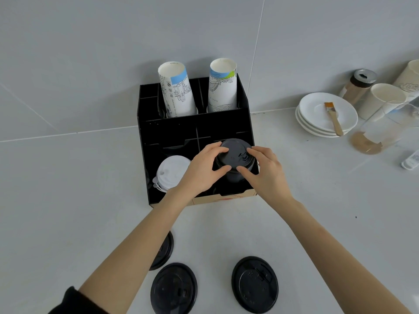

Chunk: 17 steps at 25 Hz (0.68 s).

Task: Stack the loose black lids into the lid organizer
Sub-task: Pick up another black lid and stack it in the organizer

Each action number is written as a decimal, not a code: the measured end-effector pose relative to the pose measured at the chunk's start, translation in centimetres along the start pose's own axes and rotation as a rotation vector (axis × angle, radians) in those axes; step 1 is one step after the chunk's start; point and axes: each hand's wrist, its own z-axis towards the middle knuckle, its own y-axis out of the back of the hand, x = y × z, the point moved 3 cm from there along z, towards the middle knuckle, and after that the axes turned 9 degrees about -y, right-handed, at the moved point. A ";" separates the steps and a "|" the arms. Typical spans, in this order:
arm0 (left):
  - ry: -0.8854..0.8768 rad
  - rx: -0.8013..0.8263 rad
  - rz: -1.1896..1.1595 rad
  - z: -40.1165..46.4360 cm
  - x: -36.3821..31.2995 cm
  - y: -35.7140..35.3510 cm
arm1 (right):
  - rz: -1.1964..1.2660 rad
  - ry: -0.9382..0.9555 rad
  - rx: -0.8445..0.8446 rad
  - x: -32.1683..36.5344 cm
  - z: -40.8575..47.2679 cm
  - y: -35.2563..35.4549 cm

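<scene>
A black lid organizer stands against the wall. In its front right slot sits a stack of black lids. My left hand and my right hand both grip the top lid of that stack from either side. The front left slot holds a stack of white lids. Three loose black lids lie on the counter near me: one partly hidden under my left forearm, one at front centre, one to its right.
Two stacks of paper cups stand in the organizer's rear slots. At the right are stacked white saucers with a brush, a can, paper cups and a clear pitcher.
</scene>
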 end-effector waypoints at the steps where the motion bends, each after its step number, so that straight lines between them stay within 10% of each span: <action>1: 0.001 0.010 0.014 0.1 0.0 0.0 | -0.011 -0.001 0.000 0.0 0.0 0.0; 17: -0.082 0.107 0.202 0.3 -0.8 0.3 | -0.103 0.021 0.003 0.3 0.2 0.2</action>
